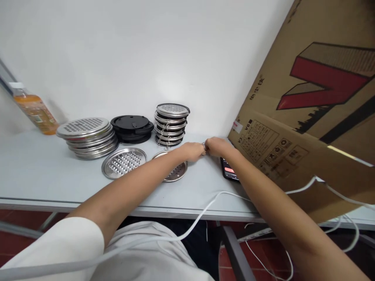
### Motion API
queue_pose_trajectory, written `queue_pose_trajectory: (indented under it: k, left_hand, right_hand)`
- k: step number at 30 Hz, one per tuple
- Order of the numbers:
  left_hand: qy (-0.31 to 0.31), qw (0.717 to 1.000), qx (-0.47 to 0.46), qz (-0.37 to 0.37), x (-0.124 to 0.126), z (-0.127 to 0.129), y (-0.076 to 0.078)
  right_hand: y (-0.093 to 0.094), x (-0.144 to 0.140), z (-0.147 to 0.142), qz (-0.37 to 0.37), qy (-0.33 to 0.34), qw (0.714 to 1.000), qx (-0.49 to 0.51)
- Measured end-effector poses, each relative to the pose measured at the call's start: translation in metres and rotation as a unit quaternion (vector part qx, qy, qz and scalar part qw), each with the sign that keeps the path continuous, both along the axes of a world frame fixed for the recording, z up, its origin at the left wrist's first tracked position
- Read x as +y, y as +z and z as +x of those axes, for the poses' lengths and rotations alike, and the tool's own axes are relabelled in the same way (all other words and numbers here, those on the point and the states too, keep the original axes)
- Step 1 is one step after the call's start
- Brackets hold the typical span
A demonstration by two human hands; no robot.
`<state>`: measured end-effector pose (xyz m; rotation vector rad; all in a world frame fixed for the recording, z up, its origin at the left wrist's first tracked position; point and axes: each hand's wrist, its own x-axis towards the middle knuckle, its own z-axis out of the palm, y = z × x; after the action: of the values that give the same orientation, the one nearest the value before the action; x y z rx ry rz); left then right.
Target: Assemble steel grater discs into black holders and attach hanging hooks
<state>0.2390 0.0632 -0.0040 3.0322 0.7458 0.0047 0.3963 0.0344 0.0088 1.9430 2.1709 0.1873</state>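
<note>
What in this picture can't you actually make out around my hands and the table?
Head view only:
- Small metal piece pinched between left hand and right hand: too small, fingers cover it.
- Perforated disc: left forearm crosses it.
- Phone: right wrist covers part of the screen.
- Bottle: label blurred.
- Cardboard box: cut off by the frame edge.

White wall (117, 47), grey table (43, 175)

Pale grey counter (35, 175) against a white wall. Resting on it: orange bottle (35, 111) far left, stack of perforated metal discs (88, 136), stack of black lids (132, 128), taller stack of small metal discs (171, 124). Nearer the front edge: two single perforated discs (124, 162), phone (230, 171), white cable (205, 210), leaning cardboard box (307, 117).
</note>
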Motion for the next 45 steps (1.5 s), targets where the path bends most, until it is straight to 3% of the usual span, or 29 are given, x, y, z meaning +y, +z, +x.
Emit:
queue_pose_trajectory:
  k: [3,6,13,16,18,19,20,22,24,25,27,28,30,32,34,39,42,45]
  left_hand:
    - [0.014,1.000,-0.001,-0.004,0.004,-0.001,0.000]
    - [0.028,1.000,0.009,-0.011,0.004,0.000,0.001]
    - [0.013,1.000,0.001,0.005,-0.004,0.009,-0.004]
    - [0.020,0.999,-0.030,-0.008,-0.005,0.002,0.008]
    - [0.030,0.997,-0.075,-0.020,-0.008,-0.014,0.019]
    - [0.036,0.993,-0.112,-0.028,-0.010,-0.025,0.023]
    - [0.042,0.984,-0.168,-0.041,-0.013,-0.038,0.027]
    - [0.026,0.910,-0.374,-0.179,-0.020,-0.063,0.030]
    - [-0.006,0.827,-0.479,-0.296,-0.025,-0.086,0.027]
    - [-0.014,0.798,-0.505,-0.328,-0.027,-0.095,0.023]
    - [-0.004,0.765,-0.547,-0.340,-0.027,-0.110,0.015]
    - [0.008,0.753,-0.569,-0.329,-0.026,-0.116,0.011]
    - [0.032,0.738,-0.605,-0.296,-0.023,-0.125,0.004]
    - [0.043,0.737,-0.620,-0.266,-0.020,-0.131,0.001]
    - [0.049,0.743,-0.621,-0.244,-0.018,-0.134,-0.001]
    - [0.050,0.768,-0.602,-0.212,-0.021,-0.138,-0.003]
    - [0.049,0.819,-0.560,-0.118,-0.023,-0.141,-0.003]
    - [0.037,0.846,-0.531,-0.031,-0.023,-0.144,-0.002]
  right_hand:
    - [0.002,0.003,0.013,0.026,0.046,0.998,0.029]
    - [-0.001,0.008,0.018,-0.016,0.086,0.993,0.073]
    - [-0.005,0.010,0.002,-0.037,0.031,0.995,0.092]
    - [-0.002,0.005,0.000,0.000,0.015,0.993,0.121]
    - [0.001,-0.002,0.000,0.043,0.012,0.979,0.200]
    - [0.003,-0.006,-0.002,0.063,0.016,0.956,0.285]
    - [0.006,-0.010,-0.005,0.081,0.023,0.910,0.405]
    - [0.011,-0.019,-0.020,0.081,0.054,0.747,0.658]
    - [0.017,-0.025,-0.042,0.069,0.099,0.599,0.791]
    - [0.018,-0.028,-0.056,0.069,0.114,0.550,0.824]
    - [0.018,-0.032,-0.083,0.090,0.128,0.494,0.855]
    - [0.015,-0.034,-0.095,0.105,0.133,0.489,0.856]
    - [0.007,-0.036,-0.113,0.111,0.139,0.509,0.842]
    - [-0.002,-0.037,-0.122,0.102,0.150,0.541,0.821]
    - [-0.010,-0.037,-0.125,0.094,0.155,0.556,0.811]
    - [-0.018,-0.035,-0.124,0.082,0.117,0.515,0.845]
    - [-0.020,-0.034,-0.124,0.046,0.103,0.497,0.860]
    - [-0.021,-0.034,-0.124,0.026,0.100,0.495,0.863]
